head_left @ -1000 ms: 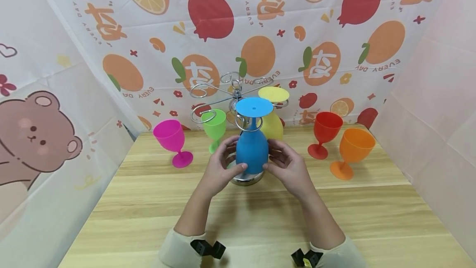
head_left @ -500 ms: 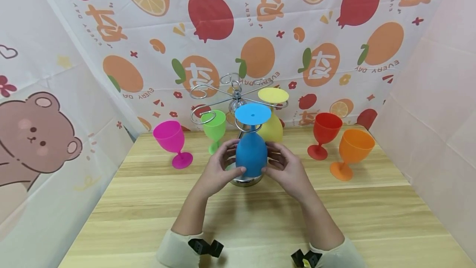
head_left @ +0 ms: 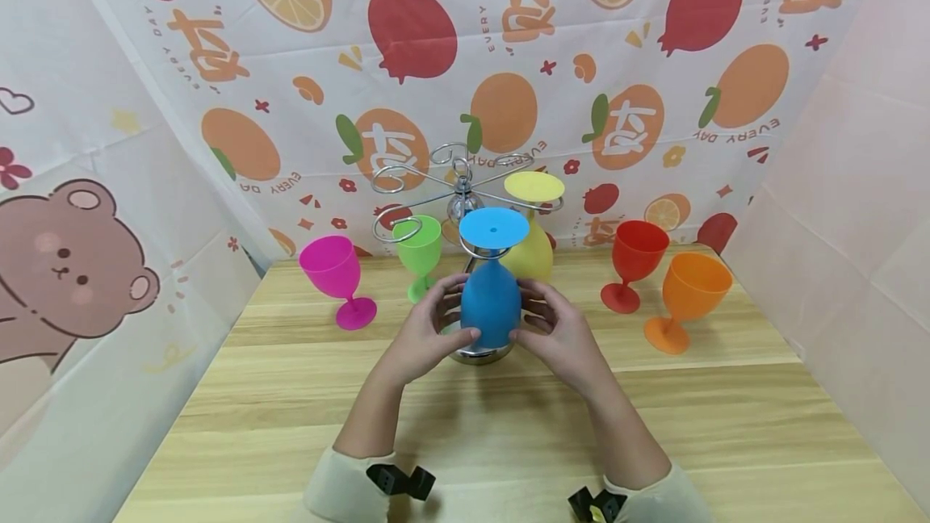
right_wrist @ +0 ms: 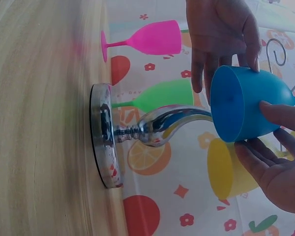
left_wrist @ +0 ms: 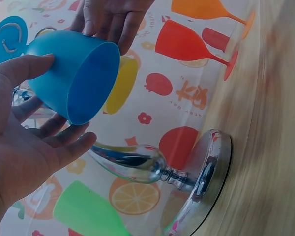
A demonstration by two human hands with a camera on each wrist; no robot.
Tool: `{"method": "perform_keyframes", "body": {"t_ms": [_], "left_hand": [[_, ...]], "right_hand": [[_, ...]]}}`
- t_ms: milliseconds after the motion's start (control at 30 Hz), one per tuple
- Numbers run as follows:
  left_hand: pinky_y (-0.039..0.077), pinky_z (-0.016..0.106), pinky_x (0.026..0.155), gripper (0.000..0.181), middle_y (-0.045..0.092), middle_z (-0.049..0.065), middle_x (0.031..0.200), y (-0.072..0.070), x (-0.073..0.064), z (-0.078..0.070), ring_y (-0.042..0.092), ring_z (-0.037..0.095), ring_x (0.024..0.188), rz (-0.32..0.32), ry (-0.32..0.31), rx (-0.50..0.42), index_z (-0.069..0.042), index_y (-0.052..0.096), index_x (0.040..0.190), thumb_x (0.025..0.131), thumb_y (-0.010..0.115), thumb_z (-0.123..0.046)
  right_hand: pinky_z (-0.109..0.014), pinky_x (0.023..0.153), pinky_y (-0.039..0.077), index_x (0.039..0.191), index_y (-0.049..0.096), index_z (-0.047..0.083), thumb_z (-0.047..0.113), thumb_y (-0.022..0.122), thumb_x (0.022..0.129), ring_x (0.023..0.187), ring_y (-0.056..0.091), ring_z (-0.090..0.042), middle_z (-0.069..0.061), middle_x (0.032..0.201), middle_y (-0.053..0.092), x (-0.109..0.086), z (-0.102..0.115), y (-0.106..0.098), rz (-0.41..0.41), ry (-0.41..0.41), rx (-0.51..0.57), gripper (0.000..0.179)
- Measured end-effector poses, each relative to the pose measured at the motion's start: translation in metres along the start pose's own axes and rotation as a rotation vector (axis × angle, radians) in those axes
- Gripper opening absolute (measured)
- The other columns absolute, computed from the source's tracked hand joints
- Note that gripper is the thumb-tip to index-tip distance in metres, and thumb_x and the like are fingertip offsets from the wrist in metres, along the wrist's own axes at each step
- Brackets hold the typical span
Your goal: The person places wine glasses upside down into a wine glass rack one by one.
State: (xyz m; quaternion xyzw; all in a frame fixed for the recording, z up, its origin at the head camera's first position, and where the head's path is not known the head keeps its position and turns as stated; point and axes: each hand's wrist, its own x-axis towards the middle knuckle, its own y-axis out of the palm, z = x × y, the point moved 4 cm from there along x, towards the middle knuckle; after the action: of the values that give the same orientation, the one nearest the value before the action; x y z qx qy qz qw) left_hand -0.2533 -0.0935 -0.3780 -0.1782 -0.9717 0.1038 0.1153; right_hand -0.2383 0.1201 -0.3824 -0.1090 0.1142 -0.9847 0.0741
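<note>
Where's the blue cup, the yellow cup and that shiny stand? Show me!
Blue cup [head_left: 491,305], head view: middle of its upside-down bowl.
Yellow cup [head_left: 536,255], head view: side of its bowl.
Shiny stand [right_wrist: 156,129], right wrist view: thick part of its stem.

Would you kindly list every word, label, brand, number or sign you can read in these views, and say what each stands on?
"EVERY DAY": printed repeatedly on the fruit-patterned backdrop, at various angles.
Large stylised orange and white characters on the same backdrop: I cannot read them with certainty.
Some small or blurred repeats there are unreadable.
No lettering, brand or number can be made out on the blue goblet or metal rack.
</note>
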Motion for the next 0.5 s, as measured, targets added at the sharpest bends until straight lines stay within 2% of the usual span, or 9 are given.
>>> {"method": "perform_keyframes", "body": {"t_ms": [267, 500], "left_hand": [[0.043, 0.053, 0.107, 0.077, 0.041, 0.006, 0.150, -0.0015, 0.0005, 0.0022, 0.041, 0.036, 0.139, 0.007, -0.011, 0.002, -0.025, 0.035, 0.149, 0.084, 0.078, -0.019], [0.044, 0.053, 0.106, 0.079, 0.039, 0.004, 0.152, -0.0027, 0.0013, 0.0042, 0.039, 0.036, 0.140, 0.003, -0.010, 0.021, -0.027, 0.034, 0.150, 0.085, 0.078, -0.023]], "right_hand": [[-0.049, 0.101, 0.048, 0.140, 0.049, 0.027, 0.009, 0.082, 0.080, 0.128, 0.055, -0.029, -0.001, 0.142, 0.053, 0.0006, 0.0004, 0.0007, -0.004, 0.003, -0.007, 0.071], [-0.046, 0.102, 0.048, 0.141, 0.049, 0.025, 0.009, 0.080, 0.082, 0.128, 0.055, -0.028, -0.001, 0.141, 0.054, 0.0015, 0.0007, 0.0008, -0.003, 0.012, -0.015, 0.069]]}}
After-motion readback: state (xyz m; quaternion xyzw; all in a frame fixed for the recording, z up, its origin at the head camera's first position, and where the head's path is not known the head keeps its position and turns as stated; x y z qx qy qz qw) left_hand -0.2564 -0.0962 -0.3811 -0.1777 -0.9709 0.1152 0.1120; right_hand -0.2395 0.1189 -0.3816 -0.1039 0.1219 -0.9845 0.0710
